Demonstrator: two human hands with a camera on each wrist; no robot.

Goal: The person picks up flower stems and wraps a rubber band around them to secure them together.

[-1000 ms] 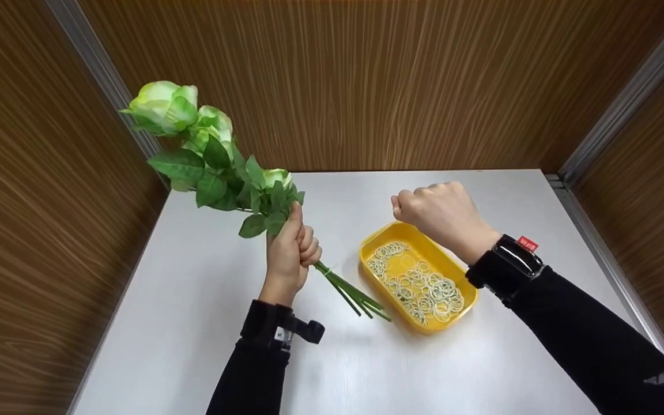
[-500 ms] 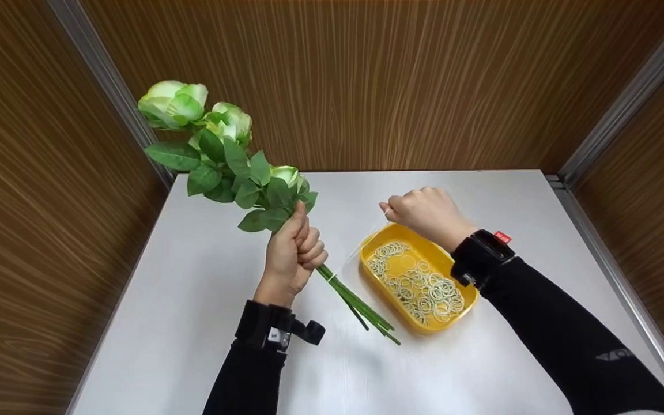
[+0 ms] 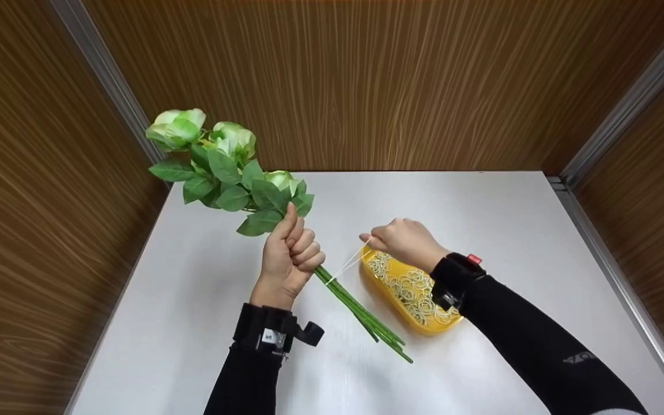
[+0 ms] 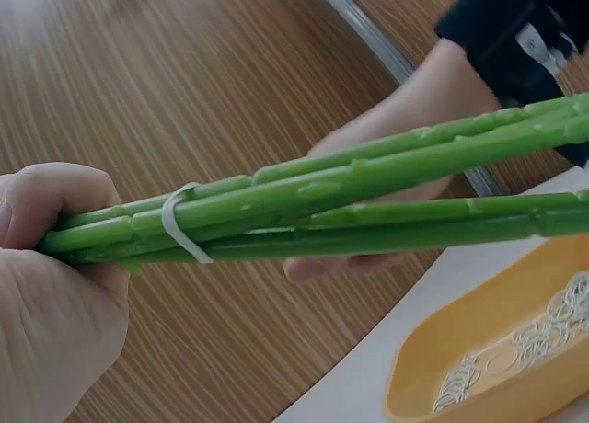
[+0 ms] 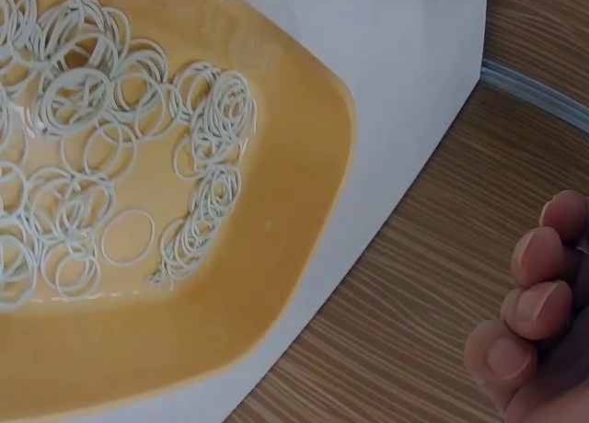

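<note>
Yellow tray (image 3: 379, 288) of white rubber bands (image 3: 410, 286)

Flower stems (image 3: 361, 311) left of tray (image 3: 379, 288) of rubber bands (image 3: 410, 286), on table (image 3: 482, 219).

We see the roses (image 3: 225, 167), pale green artificial blooms with leaves, held tilted up-left above the table; their green stems (image 3: 361, 314) slant down-right; a white band (image 3: 348, 266) wraps the stems and stretches taut toward the yellow tray (image 3: 378, 288).
</note>
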